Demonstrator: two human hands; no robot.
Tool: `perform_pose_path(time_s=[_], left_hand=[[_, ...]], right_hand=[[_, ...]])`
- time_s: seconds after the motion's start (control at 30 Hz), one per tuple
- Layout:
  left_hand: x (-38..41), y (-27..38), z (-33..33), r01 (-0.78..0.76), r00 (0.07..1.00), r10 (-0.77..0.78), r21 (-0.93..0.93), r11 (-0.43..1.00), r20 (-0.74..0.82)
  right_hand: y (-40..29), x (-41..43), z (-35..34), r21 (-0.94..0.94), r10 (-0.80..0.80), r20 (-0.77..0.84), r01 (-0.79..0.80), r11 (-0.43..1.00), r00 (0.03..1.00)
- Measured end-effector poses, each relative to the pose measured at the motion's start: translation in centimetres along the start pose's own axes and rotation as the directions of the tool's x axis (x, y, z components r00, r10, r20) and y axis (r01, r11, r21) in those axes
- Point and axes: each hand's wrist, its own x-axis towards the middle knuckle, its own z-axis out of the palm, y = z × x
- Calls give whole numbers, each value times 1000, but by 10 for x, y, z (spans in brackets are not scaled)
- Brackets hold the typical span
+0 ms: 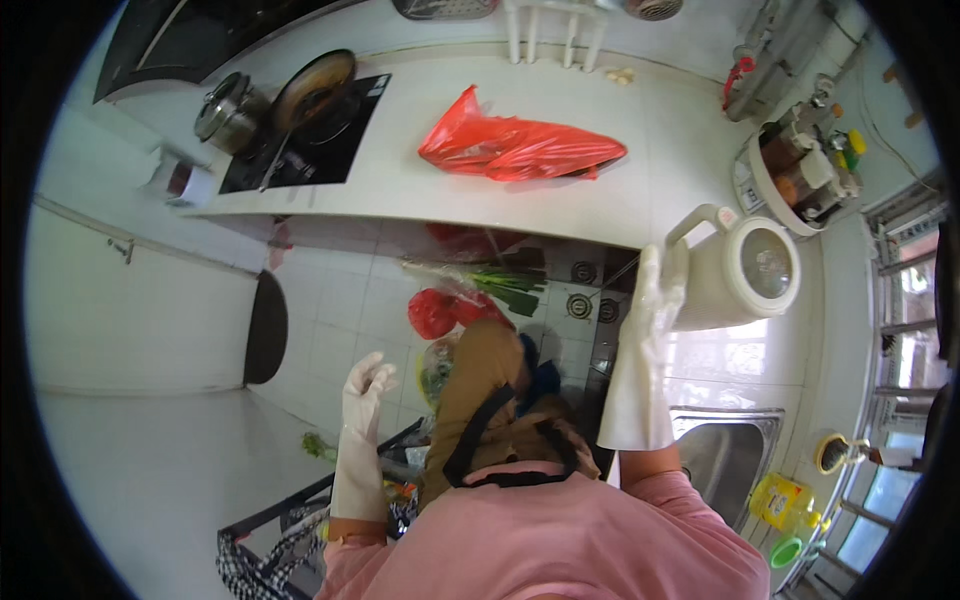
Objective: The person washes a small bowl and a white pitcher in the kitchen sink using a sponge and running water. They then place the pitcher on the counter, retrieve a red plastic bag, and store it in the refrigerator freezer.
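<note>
My left hand (366,386), in a cream rubber glove, hangs over the floor with its fingers loosely curled and nothing in it. A matching glove covers my right hand (651,315), raised at the counter's front edge with its fingers extended. It is against or just beside the handle side of a white, ribbed appliance (739,270) with a round clear window in its lid. Whether the fingers grip the handle cannot be told. On the white countertop (540,206) ahead lies a red plastic bag (517,146) with a dark, long thing partly showing at its right end.
A wok (315,90) and a steel pot (232,112) stand by the black cooktop (330,157). Seasoning jars fill a white rack (750,180). A steel sink (720,457) is at right. Green leafy stalks (510,285) and red bags (435,311) lie on the floor.
</note>
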Motion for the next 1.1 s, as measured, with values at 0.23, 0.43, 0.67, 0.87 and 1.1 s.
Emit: perform_pose_path(time_s=[0.23, 0.43, 0.67, 0.87, 1.1], left_hand=[[6, -5, -10, 58, 997, -58, -5, 998, -52], [63, -16, -87, -28, 984, -12, -220, 975, -180], [175, -53, -275, -185, 860, 29, -258, 948, -509], [279, -64, -461, -340, 719, 33, -310, 888, -694], [312, -69, -564, -316, 691, -208, -548, 774, -692]], right_hand=[[29, 84, 18, 689, -30, -106, 95, 719, 994], [-93, -4, 38, 263, 75, -466, 57, 963, 882], [-119, -62, 77, 213, -283, 41, 268, 940, 958], [-200, -181, 275, 360, -490, 270, 385, 850, 829], [-258, -292, 510, 463, -492, 568, 238, 854, 660]])
